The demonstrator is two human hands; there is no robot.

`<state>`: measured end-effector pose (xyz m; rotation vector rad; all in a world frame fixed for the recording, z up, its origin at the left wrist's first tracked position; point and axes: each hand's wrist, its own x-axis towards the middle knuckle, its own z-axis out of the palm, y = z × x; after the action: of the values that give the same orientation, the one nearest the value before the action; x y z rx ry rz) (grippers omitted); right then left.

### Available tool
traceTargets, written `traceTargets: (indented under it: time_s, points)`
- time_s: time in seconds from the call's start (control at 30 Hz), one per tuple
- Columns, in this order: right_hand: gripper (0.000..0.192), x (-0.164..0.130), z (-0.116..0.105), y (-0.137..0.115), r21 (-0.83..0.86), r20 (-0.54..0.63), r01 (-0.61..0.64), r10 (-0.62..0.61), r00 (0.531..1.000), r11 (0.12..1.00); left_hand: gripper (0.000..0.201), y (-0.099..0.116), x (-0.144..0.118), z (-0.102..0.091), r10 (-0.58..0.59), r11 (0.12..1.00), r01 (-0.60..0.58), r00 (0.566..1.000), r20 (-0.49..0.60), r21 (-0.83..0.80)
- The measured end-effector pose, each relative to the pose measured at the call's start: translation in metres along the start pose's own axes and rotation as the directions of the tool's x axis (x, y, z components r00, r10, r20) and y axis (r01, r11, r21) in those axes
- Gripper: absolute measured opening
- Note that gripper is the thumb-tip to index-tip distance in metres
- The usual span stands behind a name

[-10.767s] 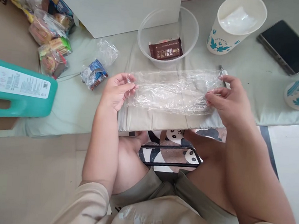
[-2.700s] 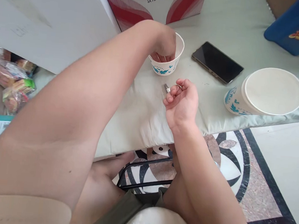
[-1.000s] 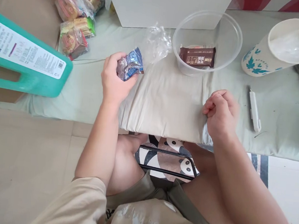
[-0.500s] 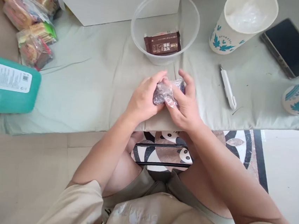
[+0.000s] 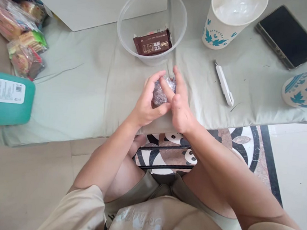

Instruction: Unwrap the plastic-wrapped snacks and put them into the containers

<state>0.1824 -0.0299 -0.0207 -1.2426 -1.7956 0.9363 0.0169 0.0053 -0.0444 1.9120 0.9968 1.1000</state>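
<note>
A small dark bundle wrapped in crinkled clear plastic film [image 5: 159,95] lies between my two hands near the table's front edge. What is inside the film cannot be made out. My left hand [image 5: 148,102] curls round its left side, with the thumb along the near side. My right hand [image 5: 181,108] presses against its right side, one finger laid across the top and another stretched along the far right. Just beyond my hands stands a clear plastic bowl [image 5: 121,36], holding a brown snack packet [image 5: 154,44] with white print.
To the right are a white utility knife [image 5: 224,85], a paper cup [image 5: 218,36] with clear plastic inside, a phone [image 5: 288,37] and another cup [image 5: 305,91]. At the left lie packaged snacks [image 5: 26,52] and a green jug [image 5: 7,111]. A white box [image 5: 94,0] stands behind.
The view has shifted, so the table things sit further left. My right thumb has drawn back from the film, and a finger now lies across the bundle. The film looks pressed down tighter.
</note>
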Motion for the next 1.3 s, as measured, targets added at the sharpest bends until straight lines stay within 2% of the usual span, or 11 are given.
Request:
traceTargets:
  time_s: [0.23, 0.4, 0.53, 0.67, 0.73, 0.8, 0.9, 1.03, 1.13, 1.2, 1.3]
  points:
    - [0.083, 0.003, -0.005, 0.002, 0.24, 0.03, 0.036, -0.044, 0.999, 0.97, 0.079, -0.006, -0.002, 0.001, -0.058, 0.993, 0.056, 0.998, -0.015, -0.102]
    - [0.056, 0.005, -0.021, -0.004, -0.008, -0.12, 0.069, -0.069, 0.99, 0.998, 0.085, -0.021, -0.004, -0.011, -0.205, 0.946, 0.157, 0.967, -0.152, -0.282]
    - [0.025, 0.008, -0.054, 0.004, -0.376, -0.441, -0.208, 0.023, 0.897, 0.903, 0.064, -0.018, -0.001, -0.028, -0.299, 0.89, 0.194, 0.932, -0.205, -0.413]
    - [0.042, 0.009, -0.087, 0.023, -0.436, -0.582, -0.585, 0.281, 0.763, 0.684, 0.06, -0.007, 0.002, -0.04, -0.344, 0.865, 0.224, 0.916, -0.206, -0.449]
    - [0.041, 0.008, -0.096, 0.029, -0.455, -0.562, -0.662, 0.385, 0.732, 0.596, 0.059, -0.005, 0.004, -0.039, -0.348, 0.861, 0.234, 0.919, -0.187, -0.452]
    - [0.028, 0.006, -0.098, 0.031, -0.477, -0.537, -0.651, 0.391, 0.747, 0.59, 0.057, -0.005, 0.004, -0.036, -0.339, 0.863, 0.231, 0.924, -0.177, -0.449]
    - [0.013, 0.002, -0.089, 0.026, -0.402, -0.546, -0.552, 0.293, 0.785, 0.73, 0.059, -0.011, 0.004, -0.03, -0.293, 0.898, 0.196, 0.934, -0.203, -0.394]
    - [0.019, -0.004, -0.052, 0.004, -0.005, -0.445, -0.233, 0.207, 0.872, 0.972, 0.06, -0.016, 0.003, -0.027, -0.266, 0.945, 0.206, 0.937, -0.228, -0.255]
    - [0.037, -0.009, -0.018, -0.016, 0.314, -0.123, -0.169, 0.216, 0.969, 0.934, 0.059, -0.013, 0.003, -0.026, -0.262, 0.96, 0.227, 0.937, -0.231, -0.166]
    - [0.043, -0.011, -0.001, -0.025, 0.432, 0.027, -0.234, 0.247, 0.969, 0.871, 0.058, -0.009, 0.004, -0.025, -0.262, 0.963, 0.237, 0.937, -0.23, -0.129]
    - [0.046, -0.009, 0.01, -0.028, 0.511, 0.091, -0.305, 0.302, 0.949, 0.804, 0.058, -0.003, 0.007, -0.021, -0.241, 0.968, 0.218, 0.943, -0.23, -0.123]
